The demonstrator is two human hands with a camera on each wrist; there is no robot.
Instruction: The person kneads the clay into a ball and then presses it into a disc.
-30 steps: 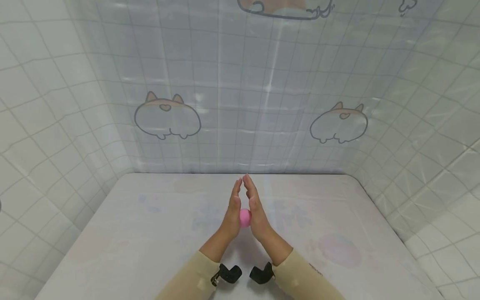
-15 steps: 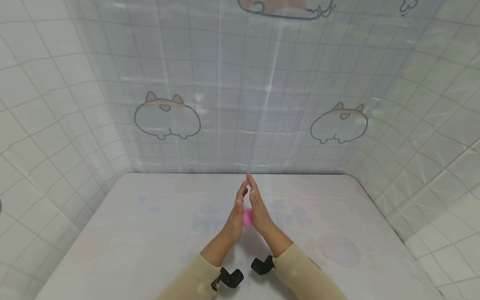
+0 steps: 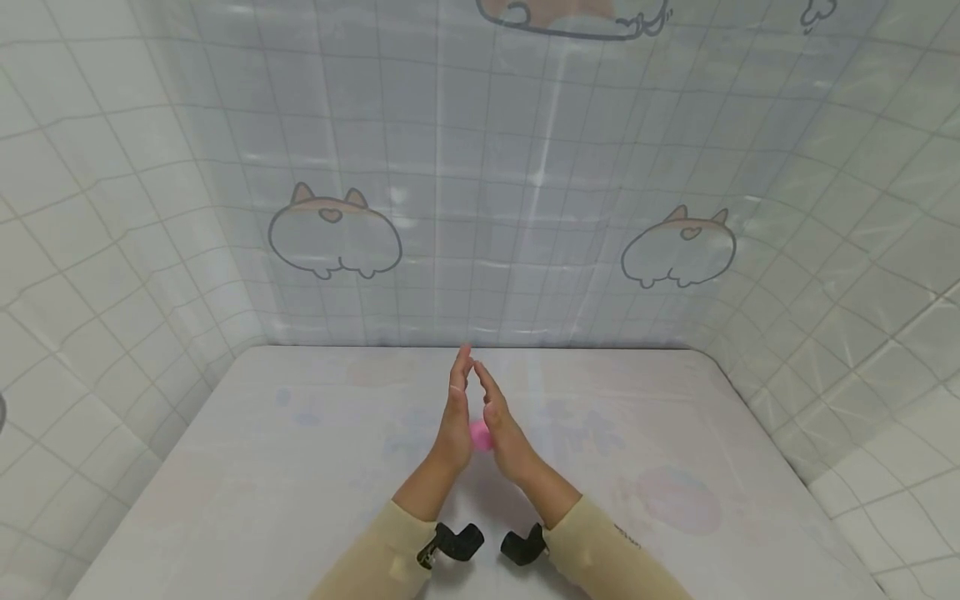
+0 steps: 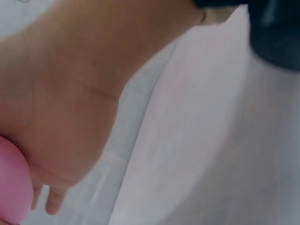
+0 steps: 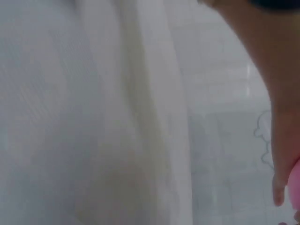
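Observation:
A smooth pink ball (image 3: 481, 435) sits between the two palms, above the table, with parts of it covered by them. On its left, the left hand (image 3: 454, 421) presses with straight fingers pointing forward. The right hand (image 3: 507, 435) leans in from the other side, also straight-fingered. Their fingertips nearly meet at the top, the left ones reaching a little farther forward. In the left wrist view the pink ball (image 4: 14, 183) is cut off by the left edge, against the heel of a palm. Only a sliver of the pink ball (image 5: 294, 187) appears in the right wrist view.
Beneath the hands lies a pale table cover (image 3: 300, 483) with faint pastel prints. Grid-patterned sheeting (image 3: 480, 233) with cartoon animal drawings hangs behind, and more flanks both sides. Black wrist cameras (image 3: 459, 542) stick inward from the light sleeves (image 3: 611, 554).
Over the last half second the left hand has slid forward and the right hand back, and both have shifted left with the pink ball. Earlier the right fingertips were ahead.

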